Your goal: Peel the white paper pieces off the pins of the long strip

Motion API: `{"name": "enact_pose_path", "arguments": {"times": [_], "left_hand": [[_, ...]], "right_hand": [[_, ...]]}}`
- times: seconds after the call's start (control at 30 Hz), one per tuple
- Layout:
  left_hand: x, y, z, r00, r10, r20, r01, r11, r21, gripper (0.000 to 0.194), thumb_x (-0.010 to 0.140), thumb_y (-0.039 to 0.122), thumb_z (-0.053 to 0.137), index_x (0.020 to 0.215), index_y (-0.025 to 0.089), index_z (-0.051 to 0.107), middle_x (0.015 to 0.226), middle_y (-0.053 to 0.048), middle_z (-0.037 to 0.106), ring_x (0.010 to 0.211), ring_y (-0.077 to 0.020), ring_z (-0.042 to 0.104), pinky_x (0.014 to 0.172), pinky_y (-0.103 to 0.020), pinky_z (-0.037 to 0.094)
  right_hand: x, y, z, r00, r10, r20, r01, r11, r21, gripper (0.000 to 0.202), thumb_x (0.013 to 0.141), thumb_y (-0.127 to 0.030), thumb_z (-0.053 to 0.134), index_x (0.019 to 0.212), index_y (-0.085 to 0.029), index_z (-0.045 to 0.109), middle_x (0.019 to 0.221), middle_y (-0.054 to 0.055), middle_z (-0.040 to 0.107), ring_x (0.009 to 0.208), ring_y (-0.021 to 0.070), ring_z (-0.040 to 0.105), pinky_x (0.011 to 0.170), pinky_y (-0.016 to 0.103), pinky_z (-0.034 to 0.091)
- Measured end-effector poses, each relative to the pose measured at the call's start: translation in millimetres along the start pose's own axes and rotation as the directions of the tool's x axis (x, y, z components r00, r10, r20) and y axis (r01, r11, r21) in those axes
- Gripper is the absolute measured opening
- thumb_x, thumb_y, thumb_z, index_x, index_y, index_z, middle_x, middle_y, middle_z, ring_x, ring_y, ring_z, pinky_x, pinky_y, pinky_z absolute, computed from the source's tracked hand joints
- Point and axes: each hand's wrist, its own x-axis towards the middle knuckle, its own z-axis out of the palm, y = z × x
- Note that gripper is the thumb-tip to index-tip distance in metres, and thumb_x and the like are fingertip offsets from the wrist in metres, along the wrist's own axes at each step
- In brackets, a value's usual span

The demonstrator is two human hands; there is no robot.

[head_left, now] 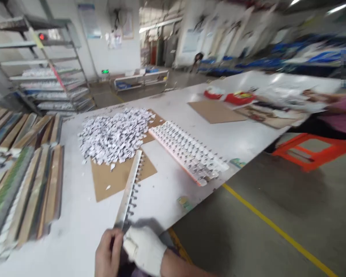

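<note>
Both hands pinch the near end of the metal strip (129,190): bare left hand (107,252), gloved right hand (144,248). It lies on the table (75,215) (far end on cardboard (115,179)). Looks thin, stiff, light; hold by the edges.

White glove (145,248), silver strip (128,192), white-and-black paper pile (112,134), brown cardboard (118,177), orange stool (314,148), yellow floor line (276,231).

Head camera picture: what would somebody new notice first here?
Probably the big heap of small white paper bits piled on brown cardboard in the middle of the white table. Right of it lies a long pink rack packed with rows of little white pieces. At the bottom edge, the bare left hand and the white-gloved right hand together hold the near end of a long metal strip.
</note>
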Motion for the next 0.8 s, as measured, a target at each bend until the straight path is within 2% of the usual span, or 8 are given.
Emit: {"name": "enact_pose_path", "arguments": {"times": [0.07, 0.13, 0.2, 0.27, 0.37, 0.53, 0.7, 0.8], "left_hand": [[3, 1, -2.4, 0.992, 0.116, -0.057, -0.108, 0.985, 0.131, 0.033, 0.093, 0.052, 0.053, 0.092, 0.021, 0.064, 0.082, -0.005, 0.063, 0.075, -0.0218, 0.061, 0.071, -0.034, 0.054], [5, -4, -3.1, 0.981, 0.177, -0.083, -0.146, 0.946, 0.291, 0.034, 0.092, 0.048, 0.058, 0.106, 0.018, 0.063, 0.096, -0.010, 0.061, 0.089, -0.0250, 0.060, 0.080, -0.039, 0.054], [4, -12, -1.0, 0.976, 0.219, 0.009, -0.203, 0.886, 0.417, 0.048, 0.086, 0.045, 0.067, 0.122, 0.014, 0.057, 0.107, -0.014, 0.058, 0.097, -0.0287, 0.057, 0.085, -0.045, 0.053], [1, -20, 2.1, 0.969, 0.222, 0.112, -0.248, 0.852, 0.461, 0.055, 0.084, 0.035, 0.068, 0.131, 0.011, 0.052, 0.108, -0.014, 0.057, 0.097, -0.0290, 0.056, 0.087, -0.046, 0.053], [0, -26, 3.4, 0.975, 0.156, 0.159, -0.209, 0.887, 0.411, 0.043, 0.086, 0.022, 0.061, 0.128, 0.011, 0.055, 0.103, -0.012, 0.057, 0.095, -0.0256, 0.056, 0.088, -0.042, 0.053], [4, -24, -2.9, 0.979, 0.042, 0.198, -0.102, 0.947, 0.305, 0.038, 0.088, 0.026, 0.062, 0.124, 0.014, 0.059, 0.101, -0.008, 0.056, 0.095, -0.0233, 0.056, 0.090, -0.039, 0.051], [5, -23, -3.6, 0.981, 0.012, 0.194, -0.070, 0.954, 0.292, 0.039, 0.087, 0.027, 0.062, 0.125, 0.016, 0.059, 0.099, -0.006, 0.056, 0.094, -0.0235, 0.055, 0.089, -0.040, 0.051], [5, -24, -3.1, 0.980, 0.008, 0.198, -0.065, 0.956, 0.286, 0.038, 0.087, 0.026, 0.062, 0.123, 0.016, 0.060, 0.098, -0.006, 0.055, 0.093, -0.0233, 0.055, 0.088, -0.040, 0.051]], "right_hand": [[-4, 5, 0, 0.996, 0.092, 0.003, -0.092, 0.995, -0.036, 0.033, 0.102, -0.034, 0.038, 0.097, -0.020, 0.068, 0.095, 0.006, 0.073, 0.087, 0.0178, 0.067, 0.074, 0.028, 0.044], [-5, 12, -2, 0.978, 0.206, 0.035, -0.199, 0.969, -0.146, 0.035, 0.102, -0.036, 0.038, 0.097, -0.020, 0.069, 0.093, 0.007, 0.074, 0.085, 0.0205, 0.069, 0.072, 0.030, 0.043], [-4, 17, -2, 0.970, 0.238, 0.057, -0.214, 0.938, -0.273, 0.033, 0.100, -0.033, 0.039, 0.098, -0.019, 0.069, 0.094, 0.010, 0.074, 0.086, 0.0231, 0.070, 0.070, 0.032, 0.042], [-2, 18, 1, 0.972, 0.223, 0.076, -0.180, 0.912, -0.368, 0.031, 0.099, -0.032, 0.042, 0.100, -0.018, 0.069, 0.094, 0.011, 0.074, 0.085, 0.0250, 0.070, 0.068, 0.033, 0.042], [2, 15, 6, 0.979, 0.181, 0.093, -0.123, 0.891, -0.437, 0.026, 0.096, -0.029, 0.047, 0.103, -0.016, 0.068, 0.094, 0.012, 0.073, 0.083, 0.0257, 0.070, 0.065, 0.032, 0.043], [4, 8, 11, 0.983, 0.160, 0.091, -0.098, 0.876, -0.472, 0.026, 0.098, -0.026, 0.043, 0.099, -0.017, 0.067, 0.091, 0.012, 0.073, 0.081, 0.0229, 0.070, 0.064, 0.029, 0.042], [2, 5, 17, 0.995, 0.101, 0.011, -0.081, 0.852, -0.517, 0.021, 0.095, -0.021, 0.046, 0.093, -0.018, 0.067, 0.087, 0.009, 0.074, 0.079, 0.0220, 0.070, 0.061, 0.028, 0.040], [3, 4, 20, 0.997, 0.082, 0.009, -0.065, 0.844, -0.533, 0.019, 0.092, -0.017, 0.048, 0.093, -0.016, 0.067, 0.083, 0.010, 0.074, 0.073, 0.0211, 0.070, 0.058, 0.028, 0.039]]}}
